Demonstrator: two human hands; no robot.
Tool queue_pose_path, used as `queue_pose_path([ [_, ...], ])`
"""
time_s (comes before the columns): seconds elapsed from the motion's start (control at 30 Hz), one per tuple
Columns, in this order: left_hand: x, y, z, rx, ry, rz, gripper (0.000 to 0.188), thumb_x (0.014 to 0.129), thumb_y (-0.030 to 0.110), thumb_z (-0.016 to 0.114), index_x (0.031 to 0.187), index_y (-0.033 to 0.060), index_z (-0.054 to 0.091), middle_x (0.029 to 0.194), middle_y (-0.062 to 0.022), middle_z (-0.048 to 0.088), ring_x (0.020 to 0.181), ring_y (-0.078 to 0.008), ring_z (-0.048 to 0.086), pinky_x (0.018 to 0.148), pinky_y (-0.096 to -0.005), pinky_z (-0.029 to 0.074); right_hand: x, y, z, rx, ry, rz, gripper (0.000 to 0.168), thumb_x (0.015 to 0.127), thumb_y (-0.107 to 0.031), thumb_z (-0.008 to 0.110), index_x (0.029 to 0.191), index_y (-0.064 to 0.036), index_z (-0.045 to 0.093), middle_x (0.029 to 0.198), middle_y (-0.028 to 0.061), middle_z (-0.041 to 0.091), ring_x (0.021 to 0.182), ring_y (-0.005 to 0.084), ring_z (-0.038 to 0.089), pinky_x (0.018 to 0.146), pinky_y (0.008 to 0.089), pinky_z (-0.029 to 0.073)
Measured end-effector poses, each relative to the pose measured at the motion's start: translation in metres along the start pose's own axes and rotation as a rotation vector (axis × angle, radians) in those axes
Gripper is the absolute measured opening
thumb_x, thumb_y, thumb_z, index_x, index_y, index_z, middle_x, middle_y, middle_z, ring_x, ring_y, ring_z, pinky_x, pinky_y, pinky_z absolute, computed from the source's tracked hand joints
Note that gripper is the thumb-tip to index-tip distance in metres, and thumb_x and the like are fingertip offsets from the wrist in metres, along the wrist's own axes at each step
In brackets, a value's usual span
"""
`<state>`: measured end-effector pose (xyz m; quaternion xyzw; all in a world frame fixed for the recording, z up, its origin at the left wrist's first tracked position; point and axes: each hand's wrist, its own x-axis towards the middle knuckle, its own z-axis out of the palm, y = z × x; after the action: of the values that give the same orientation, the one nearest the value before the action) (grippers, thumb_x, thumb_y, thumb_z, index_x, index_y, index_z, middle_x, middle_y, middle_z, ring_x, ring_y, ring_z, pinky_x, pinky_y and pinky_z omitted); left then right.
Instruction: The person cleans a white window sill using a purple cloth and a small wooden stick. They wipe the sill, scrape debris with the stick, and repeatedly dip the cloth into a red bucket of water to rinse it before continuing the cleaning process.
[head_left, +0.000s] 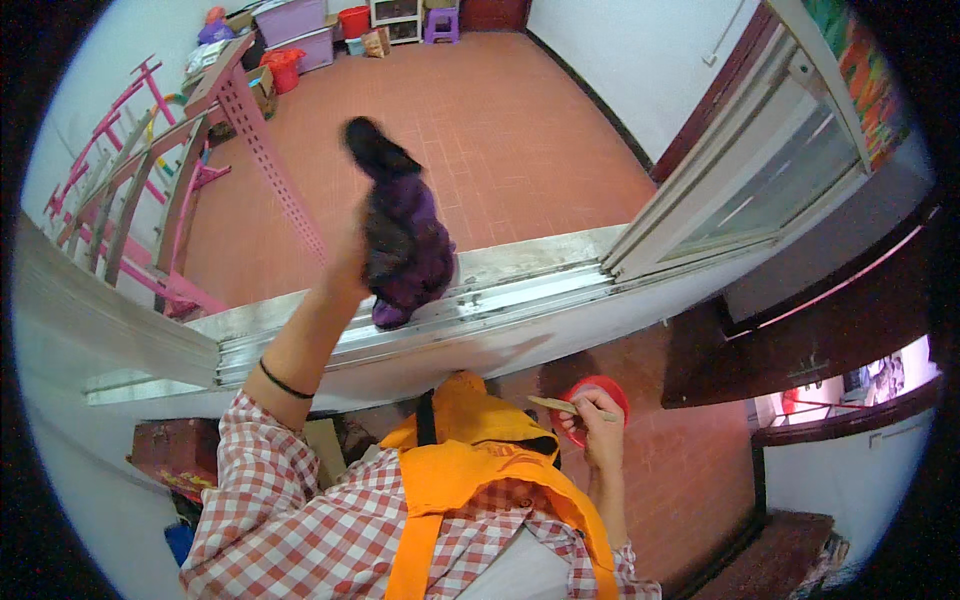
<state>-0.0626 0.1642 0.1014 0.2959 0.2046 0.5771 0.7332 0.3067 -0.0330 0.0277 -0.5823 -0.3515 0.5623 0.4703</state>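
My left hand (351, 251), with a black band on its forearm, grips a blurred dark purple and black cloth (420, 240) over the aluminium window track (525, 296). The cloth hides most of the fingers, and its lower end is at the track; whether it touches is hard to tell. Lower down on the right, my right hand (602, 431) holds a thin, flat, pale stick (551, 403), perhaps wooden, with its pointed end towards the left. Beneath that hand a red bucket (619, 391) is partly visible near the floor.
A sliding window sash (742, 165) stands at the right end of the track. Beyond the sill, pink metal frames (255, 142) lean at the left, with purple storage boxes (292, 22) and a purple stool (442, 26) farther back. My orange apron (480, 420) hangs in front of me.
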Motion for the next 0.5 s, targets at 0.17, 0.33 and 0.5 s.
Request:
queue_pose_path([
  [0.17,-0.069,0.076,-0.022,0.241,0.194,0.359,0.027,0.099,0.034,0.049,0.108,0.012,0.062,0.098,-0.0089,0.064,0.09,-0.0255,0.063,0.081,-0.0417,0.052,0.003,-0.004,0.011,-0.01,-0.06,0.009,0.012,0.094,-0.013,0.058,0.093,-0.003,0.064,0.079,0.0075,0.068,0.065,0.012,0.063,0.058,0.0249,0.049],
  [0.33,-0.112,0.05,0.018,2.413,0.506,-0.021,0.021,0.097,0.031,0.052,0.106,0.0136,0.062,0.094,-0.0077,0.064,0.089,-0.0255,0.064,0.084,-0.0401,0.051,0.014,-0.011,0.033,-0.042,-0.087,0.024,0.011,0.094,-0.013,0.058,0.093,-0.003,0.064,0.078,0.0063,0.067,0.065,0.0114,0.061,0.06,0.0249,0.05],
  [0.5,-0.11,0.068,0.024,2.614,0.507,-0.119,0.027,0.096,0.034,0.054,0.114,0.0144,0.06,0.101,-0.0068,0.062,0.097,-0.0241,0.062,0.092,-0.0364,0.049,0.026,-0.012,0.05,-0.099,-0.187,-0.009,0.011,0.093,-0.013,0.059,0.094,-0.003,0.064,0.082,0.0051,0.067,0.07,0.0116,0.062,0.063,0.0251,0.051],
])
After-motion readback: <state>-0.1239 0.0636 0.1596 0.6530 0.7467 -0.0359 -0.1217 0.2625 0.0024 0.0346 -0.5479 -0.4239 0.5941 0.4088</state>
